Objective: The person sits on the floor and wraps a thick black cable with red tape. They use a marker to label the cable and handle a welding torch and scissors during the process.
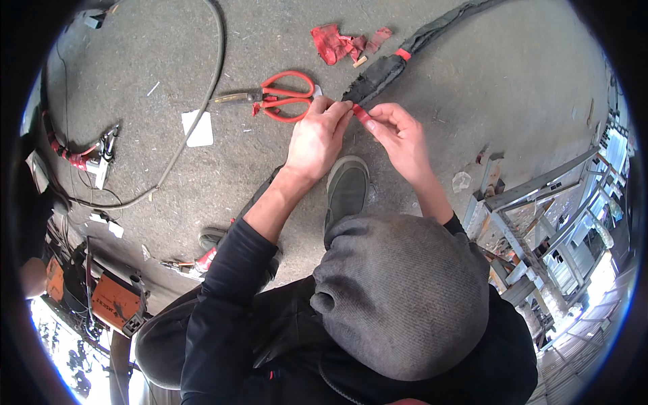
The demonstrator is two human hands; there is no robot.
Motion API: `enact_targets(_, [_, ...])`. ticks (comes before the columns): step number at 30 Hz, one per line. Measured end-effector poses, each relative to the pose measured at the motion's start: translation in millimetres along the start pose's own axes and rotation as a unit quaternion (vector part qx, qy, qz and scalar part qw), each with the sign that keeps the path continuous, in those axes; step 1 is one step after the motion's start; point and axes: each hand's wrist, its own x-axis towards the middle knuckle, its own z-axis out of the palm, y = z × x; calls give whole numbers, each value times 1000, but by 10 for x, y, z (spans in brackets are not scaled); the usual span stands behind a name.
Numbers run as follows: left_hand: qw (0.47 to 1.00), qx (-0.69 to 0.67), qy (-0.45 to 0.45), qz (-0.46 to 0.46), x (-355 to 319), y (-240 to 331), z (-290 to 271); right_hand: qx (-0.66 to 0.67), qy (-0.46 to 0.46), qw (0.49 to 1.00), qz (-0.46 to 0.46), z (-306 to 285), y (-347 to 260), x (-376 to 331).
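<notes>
The left hand [317,135] and the right hand [403,138] meet over the concrete floor [513,74], just above the toe of a grey shoe [346,189]. Both sets of fingers are pinched on a short strip of red tape [362,115], which spans the small gap between the two hands. The strip sits right at the frayed end of a thick black cable bundle [385,71] that runs away toward the upper right; a band of red tape [403,54] already wraps the bundle farther along.

Red-handled scissors [283,96] lie on the floor just beside the left hand, blades pointing left. Crumpled red tape scraps [337,44] lie near the cable. A grey hose [196,115] curves across the floor on the left, next to a white square scrap [198,128].

Probable faults from this position:
- The strip may fold and stick to itself if tension between the hands drops.
- Adhesive may pick up grit if the strip touches the floor.
- The loose cable end may shift, since neither hand restrains it.
- The scissors lie close to the left wrist and may be knocked.
</notes>
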Motion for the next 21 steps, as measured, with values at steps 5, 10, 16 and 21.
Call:
enact_targets(5, [1000, 10, 26, -8, 15, 38, -30, 110, -11, 994, 24, 18, 171, 25])
enact_targets(10, [999, 7, 42, -14, 61, 79, -57, 118, 6, 993, 13, 27, 174, -29])
enact_targets(16, [999, 7, 40, -33, 88, 159, -67, 74, 44, 996, -17, 99, 107, -68])
enact_targets(21, [1000, 15, 13, -24, 101, 180, -95, 22, 65, 996, -58, 119, 31, -108])
